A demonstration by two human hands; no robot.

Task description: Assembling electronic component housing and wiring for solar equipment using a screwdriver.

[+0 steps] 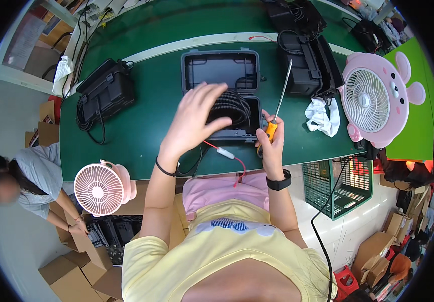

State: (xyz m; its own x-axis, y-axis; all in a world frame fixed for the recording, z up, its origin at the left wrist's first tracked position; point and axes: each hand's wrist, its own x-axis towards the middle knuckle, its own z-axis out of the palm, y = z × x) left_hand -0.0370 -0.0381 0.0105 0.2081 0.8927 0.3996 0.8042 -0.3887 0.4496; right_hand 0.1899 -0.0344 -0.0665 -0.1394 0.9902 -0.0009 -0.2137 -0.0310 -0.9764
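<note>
An open black plastic case (220,70) lies on the green table in front of me, its lid tipped back on the far side. A coil of black corrugated hose (235,106) fills the case. My left hand (191,121) hovers over the case's left part with fingers and thumb spread, hiding some of the coil. At the near right corner of the case, my right hand (271,147) is closed round a screwdriver (272,130) with a yellow and black handle. Its long metal shaft points up and away. A red wire with a white sleeve (225,153) lies along the near side.
Closed black cases (107,90) with cables stand at left and far right (302,63). A white cloth (322,117) and pink bear-shaped fan (373,98) are on the right. A small pink fan (100,189) is at the near left edge. Below are a green crate (335,189) and a person (41,176) bending over boxes.
</note>
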